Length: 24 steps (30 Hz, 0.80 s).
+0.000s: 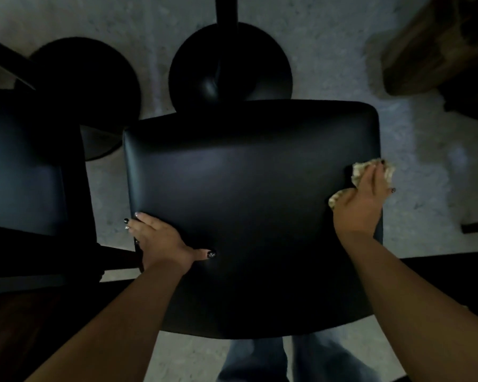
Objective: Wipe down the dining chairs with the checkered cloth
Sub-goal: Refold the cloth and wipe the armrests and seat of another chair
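A black dining chair seat (pixel 246 194) fills the middle of the view, seen from above. My right hand (pixel 362 202) presses the checkered cloth (pixel 360 172) against the seat's right edge; the cloth bunches under the palm and fingers and shows beyond the fingertips and by the thumb. My left hand (pixel 160 241) rests on the seat's left edge, fingers draped over the side and thumb lying flat on the seat top.
A second dark chair (pixel 20 166) stands close on the left. Two round black table bases (pixel 229 64) (pixel 86 75) sit on the pale floor beyond the seat. A brown wooden piece (pixel 436 51) is at the upper right. My legs (pixel 260 359) show below.
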### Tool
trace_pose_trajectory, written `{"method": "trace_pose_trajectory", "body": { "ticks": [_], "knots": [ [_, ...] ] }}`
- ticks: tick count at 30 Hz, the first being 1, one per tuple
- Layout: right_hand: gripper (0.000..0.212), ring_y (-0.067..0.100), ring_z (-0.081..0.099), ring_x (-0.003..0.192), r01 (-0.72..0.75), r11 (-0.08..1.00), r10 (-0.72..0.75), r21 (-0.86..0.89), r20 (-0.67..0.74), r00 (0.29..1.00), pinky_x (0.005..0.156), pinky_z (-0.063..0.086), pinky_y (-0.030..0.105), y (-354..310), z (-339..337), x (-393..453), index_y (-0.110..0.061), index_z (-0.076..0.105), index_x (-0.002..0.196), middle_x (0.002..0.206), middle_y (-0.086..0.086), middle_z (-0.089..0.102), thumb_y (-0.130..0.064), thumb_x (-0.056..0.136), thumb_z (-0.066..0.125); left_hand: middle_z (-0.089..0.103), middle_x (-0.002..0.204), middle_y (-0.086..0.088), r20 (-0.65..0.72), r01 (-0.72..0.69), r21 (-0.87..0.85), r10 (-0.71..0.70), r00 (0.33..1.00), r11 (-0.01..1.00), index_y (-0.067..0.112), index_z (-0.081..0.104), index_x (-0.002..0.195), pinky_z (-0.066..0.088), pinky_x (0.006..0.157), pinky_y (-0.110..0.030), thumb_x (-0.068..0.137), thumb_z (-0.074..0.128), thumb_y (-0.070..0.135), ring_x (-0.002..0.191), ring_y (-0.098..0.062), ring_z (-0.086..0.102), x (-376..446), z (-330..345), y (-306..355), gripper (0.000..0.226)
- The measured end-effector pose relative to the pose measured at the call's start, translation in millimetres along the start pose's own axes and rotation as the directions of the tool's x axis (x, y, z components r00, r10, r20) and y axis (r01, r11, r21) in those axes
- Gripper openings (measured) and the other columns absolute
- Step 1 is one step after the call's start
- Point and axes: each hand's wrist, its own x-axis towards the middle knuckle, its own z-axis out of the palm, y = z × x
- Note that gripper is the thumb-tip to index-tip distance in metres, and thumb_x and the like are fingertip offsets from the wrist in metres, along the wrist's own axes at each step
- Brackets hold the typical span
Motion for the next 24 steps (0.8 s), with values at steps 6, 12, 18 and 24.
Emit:
{"method": "trace_pose_trajectory", "body": {
  "ticks": [6, 12, 18, 24],
  "knots": [
    [0.055, 0.032, 0.019, 0.144, -0.122, 0.992, 0.122, 0.033, 0.011, 0.993, 0.116, 0.008, 0.023, 17.6, -6.1, -10.5, 0.005, 0.022, 0.146, 0.154, 0.023, 0.02, 0.0, 0.095, 0.039, -0.018, 0.156, -0.029, -0.016, -0.033, -0.028, 0.033, 0.999, 0.999, -0.007, -0.024, 0.145, 0.003, 0.12, -0.042, 0.042, 0.093, 0.056, 0.147, -0.038, -0.015, 1.2, 3.1, -5.7, 0.168],
    [0.054, 0.033, 0.021, 0.143, -0.162, 0.985, 0.165, 0.059, -0.047, 0.985, 0.116, 0.006, 0.025, 15.7, -0.2, -13.3, 0.009, 0.022, 0.145, 0.153, 0.025, 0.022, 0.0, 0.094, 0.039, -0.017, 0.156, -0.03, 0.093, -0.072, 0.161, 0.058, 0.994, 0.984, -0.01, -0.025, 0.143, 0.002, 0.122, -0.041, 0.049, 0.085, 0.067, 0.148, -0.04, -0.013, -3.8, -15.0, -5.5, 0.164],
    [0.057, 0.036, 0.02, 0.142, -0.149, 0.988, 0.149, 0.05, -0.01, 0.989, 0.116, 0.004, 0.025, 8.5, -3.3, -12.5, 0.01, 0.019, 0.146, 0.152, 0.027, 0.021, 0.001, 0.093, 0.039, -0.017, 0.156, -0.03, 0.358, -0.181, 0.425, 0.019, 0.933, 0.887, -0.01, -0.03, 0.14, 0.021, 0.119, -0.039, 0.081, 0.072, 0.054, 0.149, -0.039, 0.008, -12.4, -56.9, 5.1, 0.134],
    [0.06, 0.038, 0.01, 0.144, 0.013, 0.993, 0.0, -0.115, 0.115, 0.993, 0.116, -0.004, 0.034, -5.5, -6.3, -18.4, 0.009, 0.015, 0.147, 0.156, 0.024, 0.01, -0.003, 0.094, 0.04, 0.004, 0.162, -0.019, 0.452, -0.391, 0.47, 0.165, 0.877, 0.791, -0.001, -0.026, 0.146, 0.03, 0.116, -0.042, 0.087, 0.071, 0.036, 0.145, -0.035, 0.025, -17.3, -101.2, 14.7, 0.119]
  ]
}}
